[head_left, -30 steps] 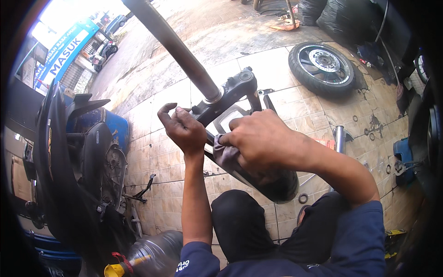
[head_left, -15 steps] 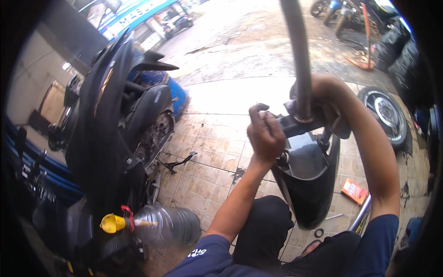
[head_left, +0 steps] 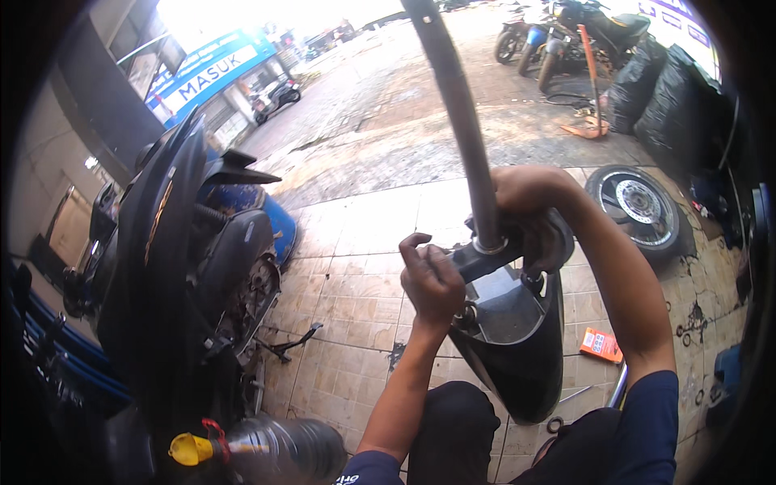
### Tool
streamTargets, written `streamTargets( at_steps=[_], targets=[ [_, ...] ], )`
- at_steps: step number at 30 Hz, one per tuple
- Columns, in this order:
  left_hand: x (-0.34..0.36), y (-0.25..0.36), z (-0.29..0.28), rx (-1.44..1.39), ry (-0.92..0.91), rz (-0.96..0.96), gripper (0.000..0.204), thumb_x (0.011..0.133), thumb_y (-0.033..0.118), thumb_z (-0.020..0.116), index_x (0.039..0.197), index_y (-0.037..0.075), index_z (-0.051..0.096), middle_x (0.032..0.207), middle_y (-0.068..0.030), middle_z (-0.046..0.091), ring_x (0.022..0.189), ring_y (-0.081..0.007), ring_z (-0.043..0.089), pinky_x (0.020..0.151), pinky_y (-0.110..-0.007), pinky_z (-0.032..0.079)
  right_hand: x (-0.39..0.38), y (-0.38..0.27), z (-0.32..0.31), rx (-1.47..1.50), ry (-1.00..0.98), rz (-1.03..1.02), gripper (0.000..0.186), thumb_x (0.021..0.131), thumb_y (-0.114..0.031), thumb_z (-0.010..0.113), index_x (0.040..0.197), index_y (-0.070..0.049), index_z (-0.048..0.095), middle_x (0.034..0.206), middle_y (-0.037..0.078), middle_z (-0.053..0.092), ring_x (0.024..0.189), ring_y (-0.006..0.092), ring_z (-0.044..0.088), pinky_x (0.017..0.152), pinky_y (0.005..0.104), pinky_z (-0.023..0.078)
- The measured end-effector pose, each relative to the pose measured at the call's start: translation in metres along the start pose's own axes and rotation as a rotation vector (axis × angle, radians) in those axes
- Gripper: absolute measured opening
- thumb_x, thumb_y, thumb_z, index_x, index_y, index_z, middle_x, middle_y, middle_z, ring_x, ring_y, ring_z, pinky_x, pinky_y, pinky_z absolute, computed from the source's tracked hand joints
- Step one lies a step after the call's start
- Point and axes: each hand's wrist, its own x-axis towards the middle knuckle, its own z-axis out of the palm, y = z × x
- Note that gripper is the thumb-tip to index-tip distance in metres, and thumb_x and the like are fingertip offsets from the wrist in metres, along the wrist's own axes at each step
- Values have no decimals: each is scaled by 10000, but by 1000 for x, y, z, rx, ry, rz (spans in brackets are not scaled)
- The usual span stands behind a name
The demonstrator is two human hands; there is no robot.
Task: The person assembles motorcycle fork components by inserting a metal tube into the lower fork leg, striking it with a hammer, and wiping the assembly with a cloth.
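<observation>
A fork clamp (head_left: 479, 263) with a long upright steel steering tube (head_left: 463, 125) sits above a black front fender (head_left: 511, 368). My left hand (head_left: 432, 283) grips the clamp's left end, fingers curled. My right hand (head_left: 529, 194) is bent around the base of the tube at the clamp's right side, with a dark greyish rag (head_left: 543, 246) hanging beneath its fingers. Its fingertips are hidden behind the tube. My knees are below the fender.
A dismantled scooter (head_left: 158, 275) and blue drum (head_left: 279, 234) stand left, a plastic jug (head_left: 287, 449) with yellow funnel lower left. Right lie a wheel (head_left: 638, 206), orange packet (head_left: 600, 343), rings and black bags (head_left: 663, 121). Parked motorcycles (head_left: 566, 44) stand beyond.
My right hand has moved from the clamp's near underside up around the tube's base with the rag. The tube now stands more upright in view; my left hand still grips the clamp.
</observation>
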Motion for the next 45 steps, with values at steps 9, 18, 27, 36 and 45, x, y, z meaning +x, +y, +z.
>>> streamTargets(
  at_steps=[9,18,27,36,45],
  targets=[
    [-4,7,5,-50,-36,-65,192,985,47,384,1162,-2,438,754,-106,584,680,-141,557,656,-309,450,-31,-43,-20,-324,-81,166,379,813,-195,594,1090,12,748,1077,200,741,988,288,728,840,386,570],
    [-1,12,5,-84,-29,-35,195,985,36,388,1168,6,447,783,-84,566,680,-118,520,652,-300,430,-71,-63,-13,-261,74,194,330,811,-192,635,1063,-21,761,1046,189,745,974,292,732,817,398,575],
    [-7,2,5,-121,-38,-35,180,1002,67,393,1158,-9,439,797,-82,569,702,-122,557,673,-275,451,-105,-34,13,-260,299,45,328,746,-8,623,1006,-107,797,1026,126,654,1011,316,650,879,399,504],
    [0,-2,3,-89,-24,-54,178,1012,77,399,1167,6,451,808,-68,559,699,-113,532,691,-260,436,-99,-43,57,-415,416,103,359,820,-39,575,1115,-113,765,1035,149,614,957,316,680,849,417,538],
    [5,-6,7,-54,10,0,183,995,73,414,1144,-26,455,683,-112,600,582,-153,552,559,-307,442,-110,-56,150,-505,615,-221,194,864,-150,600,898,-14,733,979,161,651,828,289,717,721,384,571]
  ],
)
